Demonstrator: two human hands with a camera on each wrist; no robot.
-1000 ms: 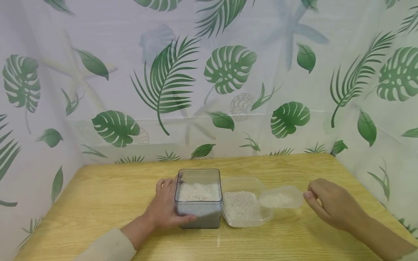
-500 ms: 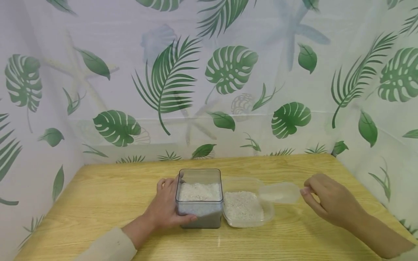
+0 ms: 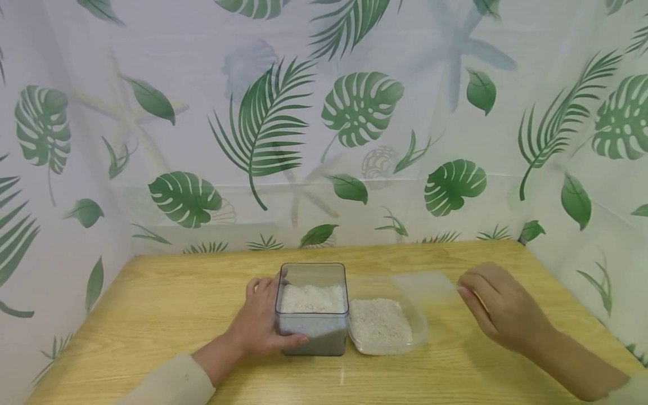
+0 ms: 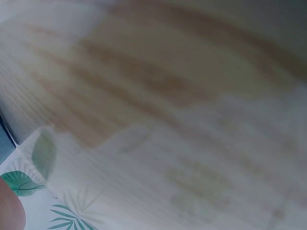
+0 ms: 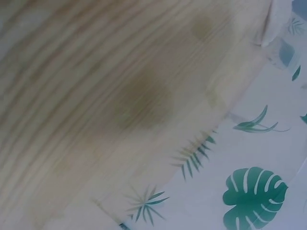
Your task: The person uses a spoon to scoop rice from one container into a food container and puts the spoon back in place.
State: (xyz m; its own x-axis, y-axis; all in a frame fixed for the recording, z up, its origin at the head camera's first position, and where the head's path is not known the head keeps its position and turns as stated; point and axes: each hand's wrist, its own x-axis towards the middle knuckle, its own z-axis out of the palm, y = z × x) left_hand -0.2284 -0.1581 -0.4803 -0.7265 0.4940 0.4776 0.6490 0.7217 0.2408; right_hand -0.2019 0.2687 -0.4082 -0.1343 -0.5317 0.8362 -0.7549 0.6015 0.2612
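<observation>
My left hand (image 3: pixel 260 323) grips the left side of a square, smoke-tinted clear canister (image 3: pixel 314 337), thumb across its front and fingers along its side. White grains that look like rice (image 3: pixel 312 299) partly fill it. Close against its right stands a low clear plastic tub (image 3: pixel 419 332) with more of the same grains (image 3: pixel 381 322). My right hand (image 3: pixel 506 306) pinches the right end of a translucent scoop (image 3: pixel 425 286), held over the tub's back right corner. Whether grains lie in the scoop cannot be told. In the left wrist view a blurred bit of finger (image 4: pixel 10 208) shows at the edge.
The wood-grain table (image 3: pixel 167 315) runs back to a white leaf-printed curtain (image 3: pixel 283 140), which also closes off both sides. Both wrist views show mostly blurred tabletop and curtain.
The scoop has risen and shifted slightly left with my right hand. The grains visible in it a second ago no longer show clearly. My left hand and the canister have stayed in place.
</observation>
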